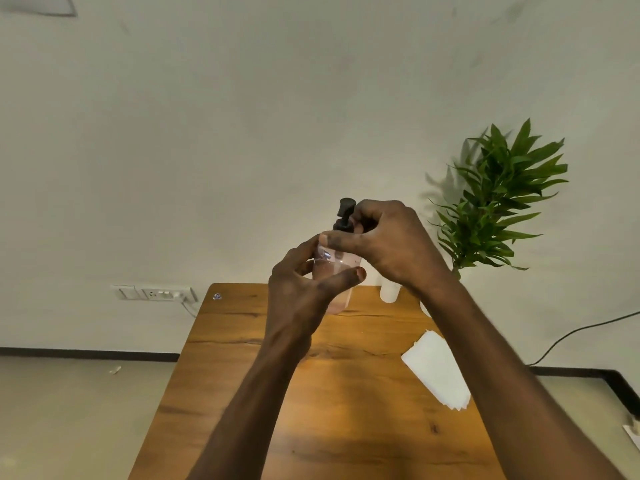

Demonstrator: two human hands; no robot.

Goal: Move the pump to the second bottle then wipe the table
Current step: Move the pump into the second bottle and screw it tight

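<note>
A: Why is the bottle (334,271) raised off the counter (242,375)?

B: The left hand (304,289) clamps its body, steadying it against twist. The right hand (384,240) is closed around the pump (344,216) collar, probably unscrewing. The white second bottle (389,292) stands behind; the tissue (436,368) waits alongside.

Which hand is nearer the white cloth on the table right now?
Right. The right hand is at the pump, above and behind the white cloth; the left hand holds the bottle farther left.
</note>
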